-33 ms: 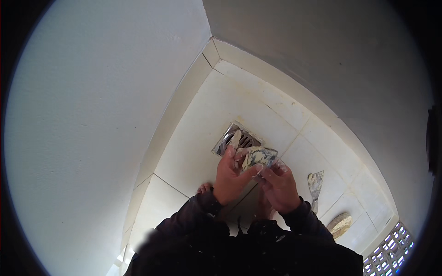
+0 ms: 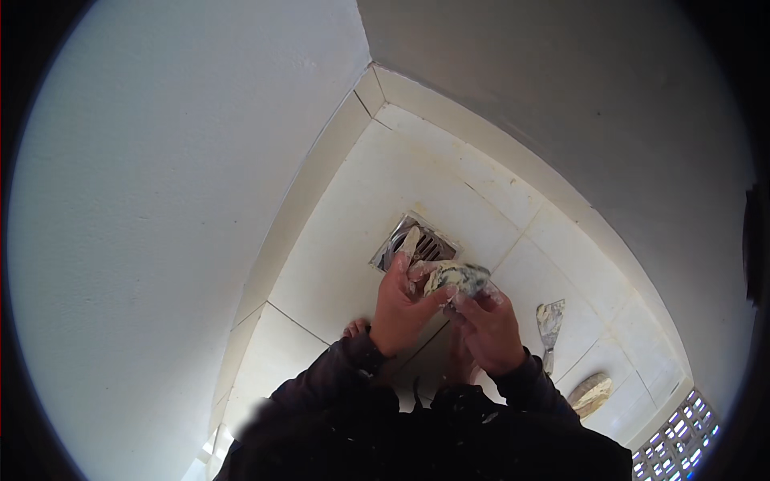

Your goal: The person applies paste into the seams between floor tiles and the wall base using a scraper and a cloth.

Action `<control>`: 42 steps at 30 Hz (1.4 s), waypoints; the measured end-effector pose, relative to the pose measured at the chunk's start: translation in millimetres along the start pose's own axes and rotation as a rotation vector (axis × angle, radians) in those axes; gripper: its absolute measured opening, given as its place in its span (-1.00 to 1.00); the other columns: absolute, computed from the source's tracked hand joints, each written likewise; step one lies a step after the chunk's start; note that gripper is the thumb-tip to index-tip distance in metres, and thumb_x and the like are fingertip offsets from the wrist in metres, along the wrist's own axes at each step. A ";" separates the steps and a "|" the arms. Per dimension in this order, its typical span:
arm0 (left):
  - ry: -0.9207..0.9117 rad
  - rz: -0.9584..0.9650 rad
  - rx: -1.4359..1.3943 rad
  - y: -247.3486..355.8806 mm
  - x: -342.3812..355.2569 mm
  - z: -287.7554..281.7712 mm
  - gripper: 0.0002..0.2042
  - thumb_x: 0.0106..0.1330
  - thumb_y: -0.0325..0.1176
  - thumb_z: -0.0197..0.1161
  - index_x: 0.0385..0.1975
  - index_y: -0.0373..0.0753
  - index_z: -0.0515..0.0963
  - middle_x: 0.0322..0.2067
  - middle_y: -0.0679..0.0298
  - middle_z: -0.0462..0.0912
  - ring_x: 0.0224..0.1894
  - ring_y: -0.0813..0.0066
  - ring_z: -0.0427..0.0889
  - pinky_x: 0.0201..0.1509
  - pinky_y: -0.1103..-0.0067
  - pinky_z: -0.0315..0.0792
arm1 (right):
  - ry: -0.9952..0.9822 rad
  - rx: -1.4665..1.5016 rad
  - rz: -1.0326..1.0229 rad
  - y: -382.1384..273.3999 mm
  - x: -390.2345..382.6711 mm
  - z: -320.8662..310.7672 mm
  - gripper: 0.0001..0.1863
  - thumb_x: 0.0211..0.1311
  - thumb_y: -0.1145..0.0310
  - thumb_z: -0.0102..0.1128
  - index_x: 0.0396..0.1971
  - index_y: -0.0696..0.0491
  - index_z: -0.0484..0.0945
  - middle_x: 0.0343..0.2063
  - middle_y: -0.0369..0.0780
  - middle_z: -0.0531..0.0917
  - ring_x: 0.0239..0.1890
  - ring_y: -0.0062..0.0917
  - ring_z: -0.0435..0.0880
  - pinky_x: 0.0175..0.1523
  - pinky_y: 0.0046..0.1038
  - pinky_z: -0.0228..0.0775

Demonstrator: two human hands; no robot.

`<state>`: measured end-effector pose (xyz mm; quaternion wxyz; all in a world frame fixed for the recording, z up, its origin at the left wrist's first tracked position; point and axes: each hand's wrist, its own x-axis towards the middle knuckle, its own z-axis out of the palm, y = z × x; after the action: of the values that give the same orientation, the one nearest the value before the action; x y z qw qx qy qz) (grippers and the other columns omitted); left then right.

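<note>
Pale tiles (image 2: 337, 216) spread beneath; left hand (image 2: 401, 305) and right hand (image 2: 488, 325) clamp a paste-smeared piece (image 2: 455, 278) between them; a slippery grip could drop it toward the drain (image 2: 437, 245) beyond the left hand.

The caked piece (image 2: 459, 277) I hold is mottled, cream broken up by blackish-grey blotches. Chalky white smears mark my left hand (image 2: 401, 309) and my right hand (image 2: 488, 330). My clothing (image 2: 449, 437) is near-black (pale flecks dot it, too). I see silvery grey on the drain cover (image 2: 437, 242), striped with dark slots, and off-white floor tiles (image 2: 337, 216) ruled by thin dark joints. The scraper (image 2: 550, 322) is blotched grey and cream; the rounded block (image 2: 592, 394), tan and cream.
</note>
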<state>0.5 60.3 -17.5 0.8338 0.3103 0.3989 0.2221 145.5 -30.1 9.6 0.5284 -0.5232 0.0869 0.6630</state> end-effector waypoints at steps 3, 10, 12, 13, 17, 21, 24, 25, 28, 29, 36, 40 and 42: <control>0.112 -0.050 -0.001 -1.9 6.8 -7.3 -0.46 0.32 -0.67 0.30 0.21 -0.43 0.17 0.09 0.04 0.53 0.10 0.44 0.59 0.12 0.57 0.56 | 0.243 -0.682 -0.325 7.9 -31.7 -46.1 -0.53 0.21 0.47 0.43 0.10 0.18 0.50 -0.02 -0.20 0.65 0.03 -0.51 0.63 0.04 -0.44 0.52; 0.313 0.055 0.041 12.2 18.4 -45.6 -0.47 0.34 -0.66 0.29 0.18 -0.44 0.11 0.08 -0.05 0.52 0.09 0.38 0.62 0.07 0.57 0.62 | 0.842 -1.464 -0.491 70.0 -103.3 -189.0 -0.37 0.06 0.55 0.44 0.17 0.16 0.42 0.09 -0.02 0.45 0.17 -0.08 0.42 0.27 -0.09 0.27; 0.353 0.052 0.048 18.4 16.0 -53.5 -0.47 0.34 -0.66 0.30 0.18 -0.42 0.13 0.09 -0.04 0.51 0.08 0.37 0.63 0.08 0.57 0.62 | 0.776 -1.461 -0.487 64.7 -103.4 -209.9 -0.42 0.09 0.56 0.41 0.15 0.17 0.44 0.06 0.00 0.47 0.14 -0.06 0.44 0.29 -0.09 0.26; 0.372 0.078 0.051 22.4 15.0 -56.0 -0.47 0.34 -0.66 0.30 0.18 -0.42 0.14 0.09 -0.04 0.51 0.08 0.37 0.63 0.08 0.57 0.62 | 0.823 -1.509 -0.503 61.0 -101.8 -212.3 -0.46 0.10 0.56 0.40 0.13 0.17 0.46 0.06 -0.01 0.48 0.16 -0.06 0.44 0.30 -0.10 0.27; 0.411 0.131 0.064 27.3 9.4 -65.9 -0.46 0.33 -0.67 0.30 0.21 -0.41 0.16 0.08 -0.01 0.52 0.08 0.36 0.62 0.08 0.56 0.61 | 0.902 -1.578 -0.590 58.8 -105.4 -233.0 -0.56 0.18 0.56 0.28 0.09 0.19 0.49 0.03 -0.01 0.54 0.17 -0.06 0.49 0.29 -0.15 0.35; 0.471 0.145 0.081 24.2 2.1 -72.8 -0.43 0.32 -0.67 0.31 0.24 -0.41 0.15 0.07 0.01 0.52 0.10 0.37 0.61 0.09 0.56 0.61 | 0.772 -1.636 -0.653 45.4 -97.3 -232.9 -0.68 0.25 0.61 0.08 0.02 0.22 0.49 -0.12 0.02 0.56 -0.03 -0.04 0.58 0.09 -0.17 0.45; 0.455 0.120 0.121 24.1 -3.3 -75.2 -0.42 0.31 -0.67 0.31 0.25 -0.40 0.14 0.07 0.02 0.51 0.12 0.37 0.59 0.09 0.55 0.61 | 0.580 -1.398 -0.614 14.0 -62.5 -168.2 -0.74 0.24 0.64 0.00 -0.07 0.24 0.49 -0.25 0.02 0.55 -0.22 -0.04 0.59 -0.10 -0.20 0.47; 0.471 0.111 0.137 23.2 -7.3 -75.4 -0.36 0.33 -0.68 0.26 0.35 -0.40 0.08 0.09 0.02 0.50 0.11 0.37 0.59 0.12 0.55 0.58 | 0.473 -1.434 -0.700 -1.1 -37.1 -133.0 -0.82 0.35 0.57 -0.02 -0.10 0.25 0.48 -0.32 -0.01 0.57 -0.31 -0.12 0.61 -0.17 -0.28 0.47; 0.487 0.100 0.162 22.7 -10.1 -80.0 -0.30 0.34 -0.69 0.21 0.44 -0.40 0.03 0.11 0.00 0.49 0.10 0.35 0.60 0.14 0.54 0.55 | 0.205 -1.417 -0.720 -40.1 46.7 -42.2 -0.79 0.39 0.45 0.12 -0.04 0.15 0.53 -0.26 0.03 0.62 -0.21 0.00 0.63 -0.13 -0.15 0.50; 0.476 0.090 0.170 21.5 -10.9 -80.9 -0.30 0.34 -0.70 0.20 0.44 -0.40 0.02 0.11 0.00 0.49 0.11 0.34 0.59 0.14 0.54 0.55 | 0.155 -1.470 -0.821 -51.1 77.3 -20.3 -0.79 0.39 0.46 0.12 -0.04 0.14 0.53 -0.28 0.02 0.63 -0.23 0.00 0.64 -0.15 -0.12 0.50; 0.533 0.075 0.109 23.2 -15.0 -78.7 -0.32 0.32 -0.71 0.27 0.38 -0.38 0.06 0.15 -0.02 0.46 0.16 0.33 0.57 0.12 0.51 0.60 | 0.025 -1.654 -0.872 -80.8 171.0 39.1 -0.71 0.39 0.44 0.14 0.05 0.19 0.46 -0.38 0.08 0.65 -0.32 0.04 0.65 -0.20 -0.05 0.47; 0.553 0.040 0.137 23.0 -18.3 -78.1 -0.26 0.32 -0.72 0.25 0.44 -0.36 0.00 0.16 -0.03 0.45 0.17 0.32 0.56 0.15 0.49 0.60 | 0.076 -1.732 -0.922 -78.6 187.3 29.8 -0.74 0.38 0.43 0.12 0.02 0.15 0.48 -0.41 0.03 0.65 -0.37 0.00 0.66 -0.25 -0.06 0.50; 0.553 0.039 0.139 22.1 -20.4 -79.7 -0.26 0.32 -0.73 0.24 0.44 -0.35 0.00 0.16 -0.03 0.45 0.18 0.31 0.56 0.15 0.49 0.59 | 0.100 -1.749 -0.926 -77.7 190.4 31.2 -0.77 0.39 0.42 0.09 -0.02 0.13 0.50 -0.40 0.00 0.66 -0.38 -0.02 0.68 -0.27 -0.08 0.54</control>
<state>-78.1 90.5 -30.4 0.6656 0.3021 0.6194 0.2864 208.4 140.0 -92.2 0.1589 -0.7389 -0.6240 0.1987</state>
